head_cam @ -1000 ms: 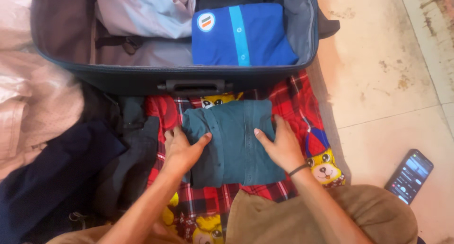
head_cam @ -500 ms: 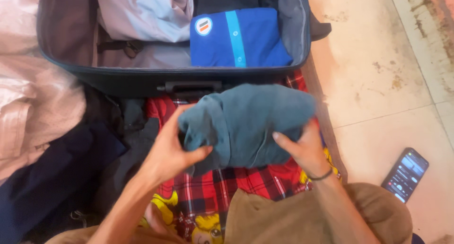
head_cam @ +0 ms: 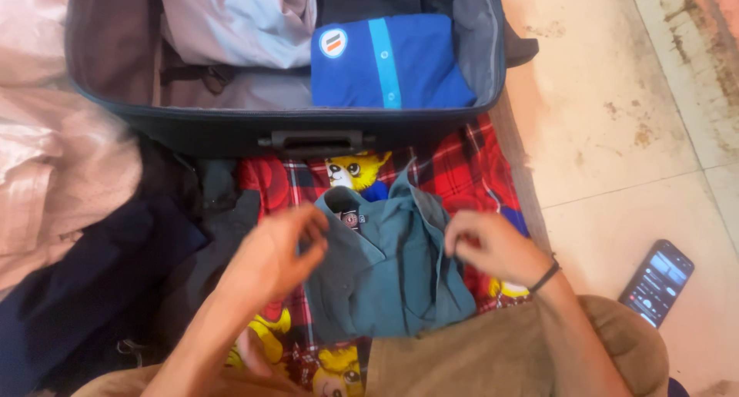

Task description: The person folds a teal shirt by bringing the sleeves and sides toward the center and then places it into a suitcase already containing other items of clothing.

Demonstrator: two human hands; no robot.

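A folded teal button-up shirt (head_cam: 389, 270) lies collar-up on a red plaid cartoon-bear blanket (head_cam: 462, 166), just in front of an open suitcase (head_cam: 308, 131).

The left hand (head_cam: 277, 254) curls loosely at the shirt's collar side; whether it grips cloth cannot be told. The right hand (head_cam: 493, 247) pinches the shirt's right edge. A blue shirt (head_cam: 389, 62) lies packed inside the suitcase, dark clothes (head_cam: 115, 274) sit at left, and a phone (head_cam: 657, 283) rests on the tiled floor.

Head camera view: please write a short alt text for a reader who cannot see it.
Two bare hands, left hand and right hand, grip a folded teal shirt lying collar-up on a red checked cloth. Beyond lies an open suitcase holding a blue shirt; a phone lies on the floor.
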